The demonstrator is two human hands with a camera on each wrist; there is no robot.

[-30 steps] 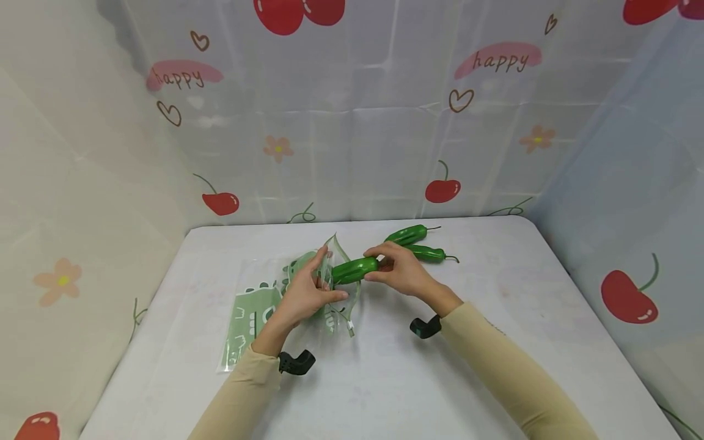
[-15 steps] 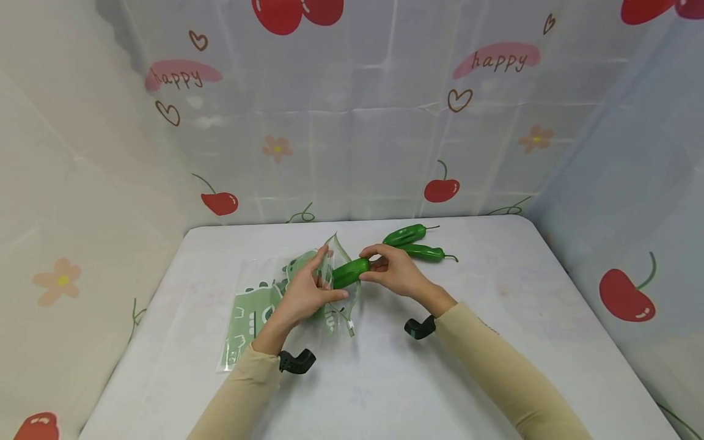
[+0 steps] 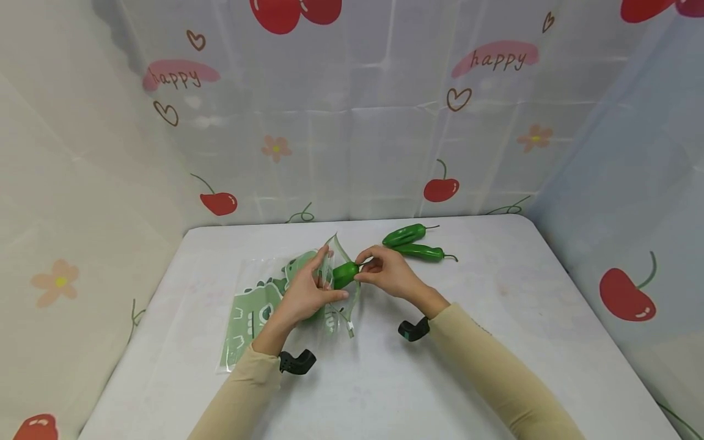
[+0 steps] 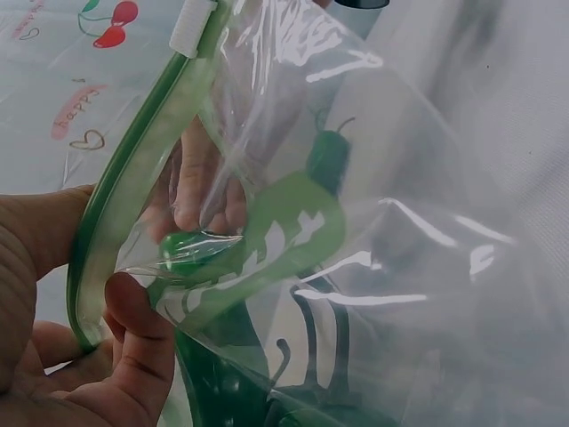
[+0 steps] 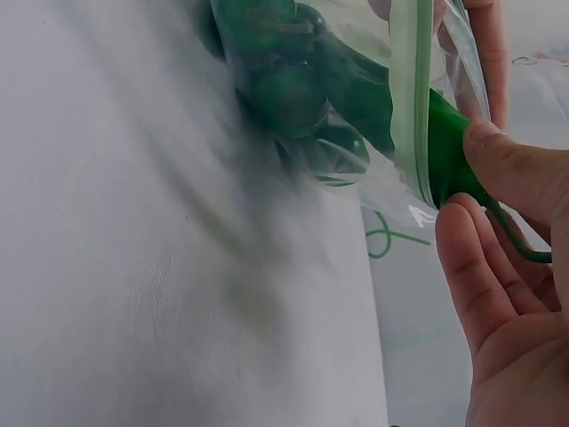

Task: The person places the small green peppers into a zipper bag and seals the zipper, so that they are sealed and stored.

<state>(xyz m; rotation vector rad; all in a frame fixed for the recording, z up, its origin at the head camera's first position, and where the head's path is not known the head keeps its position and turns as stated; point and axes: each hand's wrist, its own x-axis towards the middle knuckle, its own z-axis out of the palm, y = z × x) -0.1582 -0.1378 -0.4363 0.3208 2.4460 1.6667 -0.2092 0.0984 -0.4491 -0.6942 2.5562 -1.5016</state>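
Observation:
My left hand (image 3: 304, 292) grips the mouth of a clear zip bag (image 4: 129, 165) with a green print, its thumb and fingers spread apart to hold the mouth wide. My right hand (image 3: 386, 272) pinches a green chili pepper (image 3: 344, 275) near its stem end. Most of that pepper is inside the bag, its stem (image 5: 511, 233) still outside. Through the plastic in the right wrist view, several other green peppers (image 5: 284, 98) show in the bag. A white slider (image 4: 191, 27) sits at one end of the zip.
Two more green peppers lie beyond my right hand, one farther back (image 3: 404, 235) and one nearer (image 3: 422, 252). A flat bag with a green cartoon print (image 3: 242, 333) lies left of my left hand on the white table (image 3: 467, 360). A printed curtain (image 3: 352, 165) stands behind.
My right hand has moved left, sliding the pepper deeper into the zip bag, so less of it shows outside. The left hand has stayed in place.

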